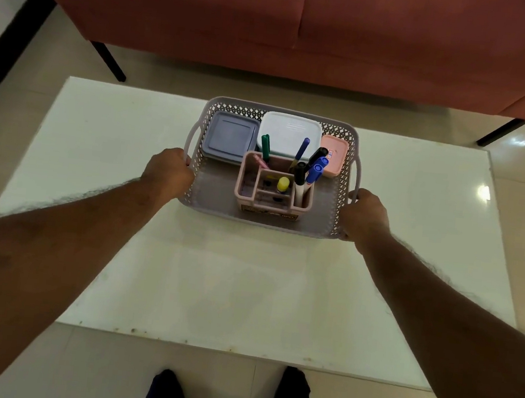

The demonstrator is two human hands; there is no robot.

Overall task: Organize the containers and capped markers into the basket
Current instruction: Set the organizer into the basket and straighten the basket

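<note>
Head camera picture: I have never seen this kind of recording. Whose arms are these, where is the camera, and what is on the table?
There is no machine here. A person wears one wide-angle camera on the head, looking forward and down, so the two arms are their own. The left hand and right hand each grip a side handle of a lilac basket on a white table. Inside sit a blue-lidded container, a white one, a small pink one and a pink organizer holding capped markers. A red sofa stands behind.
</note>
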